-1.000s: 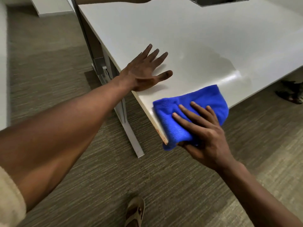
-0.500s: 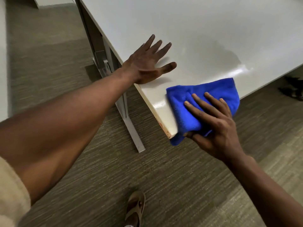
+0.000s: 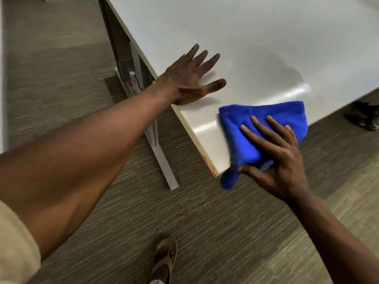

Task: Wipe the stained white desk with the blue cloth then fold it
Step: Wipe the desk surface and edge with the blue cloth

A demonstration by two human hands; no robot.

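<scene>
- Step in hand: wiping; fold not yet started.
- Blue cloth lies bunched on the near corner of the white table, one tail hanging over the edge.
- Right hand: fingers straight on top, thumb tucked under, pinching the cloth.
- Left hand: flat on table, fingers spread, bracing.
- Next, likely: sweep toward the dull patch farther in.

Bunched blue cloth drapes over the white desk corner.
</scene>
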